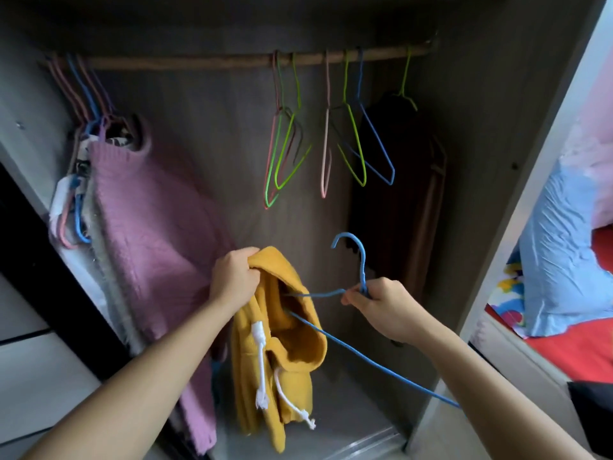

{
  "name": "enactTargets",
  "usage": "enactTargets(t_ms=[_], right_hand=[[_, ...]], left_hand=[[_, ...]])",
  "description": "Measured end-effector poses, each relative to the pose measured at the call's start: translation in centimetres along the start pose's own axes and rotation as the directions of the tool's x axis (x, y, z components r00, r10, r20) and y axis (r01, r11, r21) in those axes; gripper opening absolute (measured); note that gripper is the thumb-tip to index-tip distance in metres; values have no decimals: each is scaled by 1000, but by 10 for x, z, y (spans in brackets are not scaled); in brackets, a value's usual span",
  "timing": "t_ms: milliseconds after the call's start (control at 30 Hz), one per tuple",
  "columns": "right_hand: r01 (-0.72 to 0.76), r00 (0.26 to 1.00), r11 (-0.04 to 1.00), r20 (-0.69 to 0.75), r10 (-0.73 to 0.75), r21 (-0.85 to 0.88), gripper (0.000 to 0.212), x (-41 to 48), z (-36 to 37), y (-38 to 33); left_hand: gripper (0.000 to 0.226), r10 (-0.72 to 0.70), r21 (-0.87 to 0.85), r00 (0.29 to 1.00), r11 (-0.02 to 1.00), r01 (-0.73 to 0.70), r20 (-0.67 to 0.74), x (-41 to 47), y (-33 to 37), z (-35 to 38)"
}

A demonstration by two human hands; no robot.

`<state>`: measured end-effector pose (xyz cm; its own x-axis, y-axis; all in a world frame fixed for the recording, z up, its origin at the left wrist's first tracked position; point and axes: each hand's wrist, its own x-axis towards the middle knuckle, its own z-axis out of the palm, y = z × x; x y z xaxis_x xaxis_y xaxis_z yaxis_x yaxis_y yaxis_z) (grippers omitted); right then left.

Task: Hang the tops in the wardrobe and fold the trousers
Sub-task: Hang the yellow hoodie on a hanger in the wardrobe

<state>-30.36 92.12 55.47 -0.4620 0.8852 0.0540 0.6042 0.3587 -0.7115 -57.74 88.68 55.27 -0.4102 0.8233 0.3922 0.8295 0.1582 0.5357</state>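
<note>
Before the open wardrobe (215, 127), the left hand (234, 280) was closed around a bunched fold at the top of a yellow hooded top (282, 360). The top was held in the air in front of the wardrobe's lower part, with its body hanging down and two white drawstrings (260, 360) dangling. The right hand (381, 307) was gripped round the twisted neck of a blue wire hanger (364, 267), just below the hook, which was turned upward. One arm of the hanger was passed into the hood opening of the top. The other arm was directed down and to the right, past the right forearm.

Just beside the left hand, a pink knitted jumper (149, 227) was hung at the left end of the rail (199, 62), among other clothed hangers. Whether the hand touched it could not be told. At the middle of the rail, several empty hangers (326, 144) in green, pink and blue were suspended. A dark garment (398, 194) was hung at the right end. Beyond the wardrobe's right side, a bed with a red cover (580, 353) and a light blue cloth (557, 260) was visible.
</note>
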Motion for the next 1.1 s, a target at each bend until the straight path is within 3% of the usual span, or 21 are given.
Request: enactTargets(t_ms=[300, 533, 700, 900, 1100], right_hand=[[79, 994, 996, 80, -76, -31, 27, -10, -29, -26], [182, 983, 983, 22, -181, -36, 27, -10, -51, -51], [132, 987, 980, 109, -117, -147, 29, -12, -56, -56], [150, 988, 988, 29, -149, -21, 29, -2, -43, -60], [-5, 987, 999, 158, 13, -47, 35, 16, 35, -41]], left_hand=[[36, -8, -79, 997, 997, 2, -78, 19, 10, -6], [28, -1, -110, 991, 994, -14, -133, 26, 3, -20], [22, -78, -103, 985, 993, 63, -151, 28, -7, -31], [33, -110, -221, 989, 971, 86, -100, 21, 10, -29], [27, -14, -490, 997, 870, 51, 79, 13, 52, -19]])
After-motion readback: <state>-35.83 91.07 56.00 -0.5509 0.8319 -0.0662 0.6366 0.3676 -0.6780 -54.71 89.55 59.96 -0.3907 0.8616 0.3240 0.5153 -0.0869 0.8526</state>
